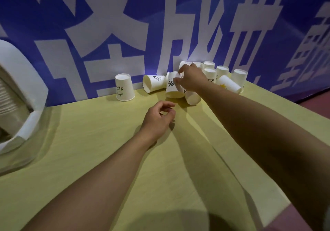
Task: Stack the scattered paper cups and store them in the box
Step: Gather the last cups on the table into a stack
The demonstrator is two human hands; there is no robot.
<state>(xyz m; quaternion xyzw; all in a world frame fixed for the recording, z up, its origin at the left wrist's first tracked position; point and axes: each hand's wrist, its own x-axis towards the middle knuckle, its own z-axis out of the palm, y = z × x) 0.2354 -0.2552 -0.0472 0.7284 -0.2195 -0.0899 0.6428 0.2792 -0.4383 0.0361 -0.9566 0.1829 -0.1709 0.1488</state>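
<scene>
**Paper cups mostly unstacked as sorting gets under way**

Yellow-green tabletop (100, 159) carries the scene. Nearest, the left hand (158, 117) hovers loosely curled, its grip released and holding nothing. At left, the white cardboard box (30, 123) already shows a ribbed row of stacked cups inside. Farther off, the right hand (191, 79) pinches the upturned base of a white paper cup printed "%" (174, 88). A white inverted cup lettered "Bec…" (124, 87) stands apart; a tipped cup with a cartoon print (154, 83) lies beside. About eight more scattered white cups (223, 78) crowd the blue banner wall with large white characters (125, 25). Most of the job, seemingly, remains.
</scene>
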